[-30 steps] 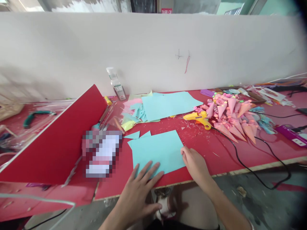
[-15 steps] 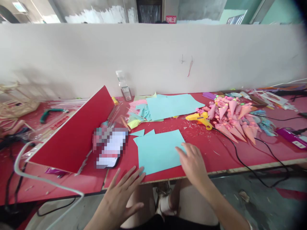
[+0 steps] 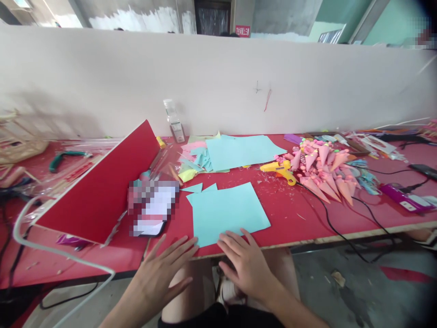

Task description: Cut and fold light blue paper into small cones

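Observation:
A light-blue sheet of paper [image 3: 227, 212] lies flat near the front edge of the red table. My left hand [image 3: 164, 269] is open, fingers spread, with its fingertips at the sheet's lower left corner. Resting on the sheet's front edge are the fingertips of my right hand [image 3: 244, 259], also open and holding nothing. Small blue paper triangles [image 3: 193, 187] lie at the sheet's upper left corner. Behind it, a larger blue sheet [image 3: 242, 151] lies beside a heap of blue, pink and yellow paper scraps [image 3: 200, 159].
A yellow glue gun [image 3: 280, 169] lies to the right, beside a pile of pink cones [image 3: 327, 164]. On the left are a phone [image 3: 155, 209] and a leaning red board [image 3: 99, 187]. A clear bottle [image 3: 175, 125] stands by the white partition [image 3: 136, 73]. Black cords hang over the front edge.
My right hand has moved left and toward me, from the sheet's right side to its front edge. My left hand stays by the lower left corner. The view has shifted slightly.

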Action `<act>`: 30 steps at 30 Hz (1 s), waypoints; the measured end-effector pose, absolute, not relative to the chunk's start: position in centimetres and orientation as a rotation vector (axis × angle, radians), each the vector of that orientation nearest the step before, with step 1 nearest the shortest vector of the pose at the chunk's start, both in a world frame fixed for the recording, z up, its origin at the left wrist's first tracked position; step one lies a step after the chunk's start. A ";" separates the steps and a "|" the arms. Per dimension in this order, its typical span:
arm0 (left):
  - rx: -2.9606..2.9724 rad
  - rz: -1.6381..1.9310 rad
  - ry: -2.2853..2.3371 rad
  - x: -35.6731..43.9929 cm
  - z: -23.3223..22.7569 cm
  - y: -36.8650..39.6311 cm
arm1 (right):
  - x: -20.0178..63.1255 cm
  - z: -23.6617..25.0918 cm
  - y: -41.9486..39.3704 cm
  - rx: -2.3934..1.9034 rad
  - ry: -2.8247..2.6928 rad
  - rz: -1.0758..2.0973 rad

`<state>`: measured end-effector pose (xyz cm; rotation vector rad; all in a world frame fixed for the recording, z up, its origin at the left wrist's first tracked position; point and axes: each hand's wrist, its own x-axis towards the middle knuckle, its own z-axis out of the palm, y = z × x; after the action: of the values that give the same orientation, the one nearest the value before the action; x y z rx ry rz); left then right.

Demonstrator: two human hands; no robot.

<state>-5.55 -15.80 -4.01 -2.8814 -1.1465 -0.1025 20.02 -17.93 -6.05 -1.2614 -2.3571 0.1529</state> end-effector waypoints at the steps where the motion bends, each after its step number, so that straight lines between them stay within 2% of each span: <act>1: -2.882 -0.095 -1.131 -5.5 -4.0 -15.7 | 20.5 -5.8 -17.9 -1.282 -2.352 0.155; 7: -2.879 -0.231 -1.154 -5.4 -4.2 -15.5 | 25.0 -4.9 -18.0 -1.448 -2.251 0.071; 21: -2.876 -0.150 -1.090 -5.4 -3.7 -15.2 | 33.8 -5.6 -17.2 -1.650 -2.164 -0.146; 25: -2.834 -0.217 -1.120 -3.6 -3.5 -15.2 | 31.9 -3.7 -15.5 -1.647 -2.082 -0.083; 30: -2.826 -0.364 -1.179 -0.6 -3.3 -16.0 | 25.2 -3.8 -15.3 -1.237 -2.449 0.184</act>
<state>-0.60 -15.98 -3.29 -2.8261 -1.1787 -0.3640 25.16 -15.34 -3.82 -1.2372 -2.4491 0.1845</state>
